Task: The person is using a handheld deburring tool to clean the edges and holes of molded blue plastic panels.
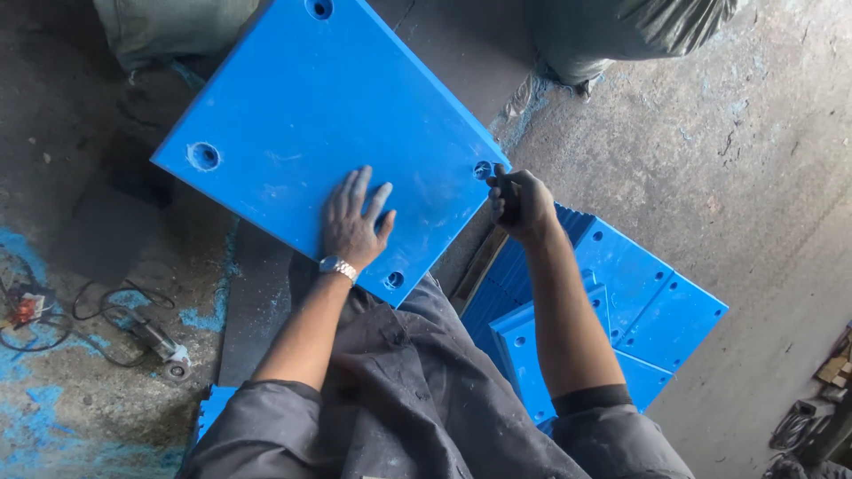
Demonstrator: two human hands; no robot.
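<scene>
1. Blue plastic panel [306,115]: flat, rectangular, thick-edged, lying tilted across the person's lap.
2. Round countersunk holes near its corners.
3. Surface scuffed, dusted with pale shavings.

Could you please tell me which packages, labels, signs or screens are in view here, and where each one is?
No labels, signs or screens show.
Sack: grey-green, bulging, on the floor at the top left, behind the blue panel.
Second sack: grey, creased, at the top edge right of centre.
Small boxes: tan, at the right edge, too small to tell more.
</scene>
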